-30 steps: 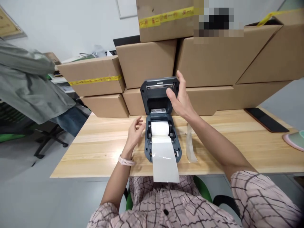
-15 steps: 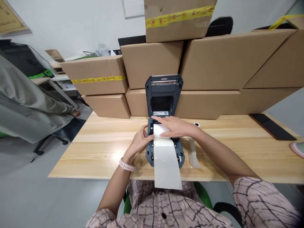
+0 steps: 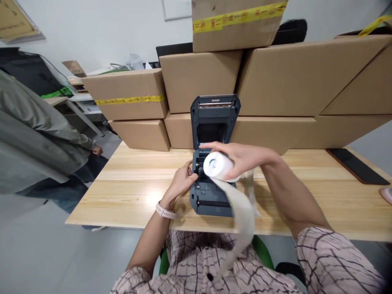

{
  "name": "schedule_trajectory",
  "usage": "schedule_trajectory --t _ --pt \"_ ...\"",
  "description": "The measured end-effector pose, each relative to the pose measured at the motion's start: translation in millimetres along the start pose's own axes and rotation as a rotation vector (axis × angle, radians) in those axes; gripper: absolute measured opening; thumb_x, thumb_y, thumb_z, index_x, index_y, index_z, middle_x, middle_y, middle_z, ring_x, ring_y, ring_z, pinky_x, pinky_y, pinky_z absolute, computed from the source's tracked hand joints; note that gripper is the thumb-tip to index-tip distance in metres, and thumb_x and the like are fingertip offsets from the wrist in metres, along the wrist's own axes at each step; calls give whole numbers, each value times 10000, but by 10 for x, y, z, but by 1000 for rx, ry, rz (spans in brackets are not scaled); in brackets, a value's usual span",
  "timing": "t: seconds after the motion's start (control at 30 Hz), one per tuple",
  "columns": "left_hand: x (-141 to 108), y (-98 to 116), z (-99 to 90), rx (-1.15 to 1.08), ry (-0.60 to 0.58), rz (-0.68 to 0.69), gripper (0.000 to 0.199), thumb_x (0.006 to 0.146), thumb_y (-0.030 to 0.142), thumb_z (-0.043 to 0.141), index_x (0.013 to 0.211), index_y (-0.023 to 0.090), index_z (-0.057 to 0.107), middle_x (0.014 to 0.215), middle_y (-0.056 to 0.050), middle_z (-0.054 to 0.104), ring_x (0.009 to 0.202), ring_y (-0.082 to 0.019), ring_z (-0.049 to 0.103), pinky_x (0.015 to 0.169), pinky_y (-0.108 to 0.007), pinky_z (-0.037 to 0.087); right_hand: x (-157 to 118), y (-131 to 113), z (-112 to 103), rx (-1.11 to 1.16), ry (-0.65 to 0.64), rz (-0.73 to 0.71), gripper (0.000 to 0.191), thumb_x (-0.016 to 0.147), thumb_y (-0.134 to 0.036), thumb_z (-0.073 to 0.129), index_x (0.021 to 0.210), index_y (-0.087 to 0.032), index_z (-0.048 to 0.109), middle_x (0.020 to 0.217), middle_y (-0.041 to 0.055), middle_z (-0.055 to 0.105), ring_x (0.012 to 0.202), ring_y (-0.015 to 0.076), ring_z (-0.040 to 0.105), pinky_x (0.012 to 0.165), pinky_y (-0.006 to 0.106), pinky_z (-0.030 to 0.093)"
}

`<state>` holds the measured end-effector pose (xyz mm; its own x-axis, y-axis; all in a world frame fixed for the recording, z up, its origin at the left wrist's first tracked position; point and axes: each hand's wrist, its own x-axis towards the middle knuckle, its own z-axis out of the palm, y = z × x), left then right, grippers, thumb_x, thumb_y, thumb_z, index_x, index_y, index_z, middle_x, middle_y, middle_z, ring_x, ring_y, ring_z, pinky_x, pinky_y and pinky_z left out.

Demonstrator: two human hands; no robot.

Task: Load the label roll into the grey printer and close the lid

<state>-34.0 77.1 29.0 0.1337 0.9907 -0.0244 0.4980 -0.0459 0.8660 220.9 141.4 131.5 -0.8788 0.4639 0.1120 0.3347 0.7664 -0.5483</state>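
Observation:
A dark label printer stands on the wooden table with its lid raised. My right hand is wrapped around a white label roll, tilted above the printer's open bay. From the roll a loose strip of labels curls down past the table's front edge, blurred by motion. My left hand grips the printer's left wall, thumb inside the bay and fingers at the outer side. Partly behind my right hand, another pale paper strip lies on the table.
Stacked cardboard boxes line the table's back. A black phone-like slab lies at the right, near a pinkish object at the frame edge. Another person in a grey-green top stands left of the table.
My right hand has lifted the label roll out of the printer bay, and its strip has swung right. My left hand stays at the printer's side. The other person has shifted.

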Motion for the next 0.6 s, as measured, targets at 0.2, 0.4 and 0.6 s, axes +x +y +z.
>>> schedule_trajectory --t 0.2,0.4,0.6 --pt "6 -18 11 -4 -2 -21 671 777 233 569 1440 133 572 669 46 496 641 -157 476 617 -278 340 -703 211 -387 98 344 141 1109 698 -562 865 1628 -267 337 1265 103 694 1058 294 713 855 406 625" --pt "28 -69 30 -33 16 -4 667 765 214 574 1430 147 584 657 47 514 630 -151 491 612 -266 345 -750 683 -118 138 534 383 1058 717 -459 850 1611 -220 339 1381 169 636 1164 323 690 942 467 595" --pt "32 -89 37 -105 9 0 678 758 218 589 1430 129 579 719 20 615 648 -152 535 642 -259 392 -496 1006 259 230 523 469 1063 651 -293 852 1586 -215 352 1501 163 578 1386 358 564 1165 552 446"
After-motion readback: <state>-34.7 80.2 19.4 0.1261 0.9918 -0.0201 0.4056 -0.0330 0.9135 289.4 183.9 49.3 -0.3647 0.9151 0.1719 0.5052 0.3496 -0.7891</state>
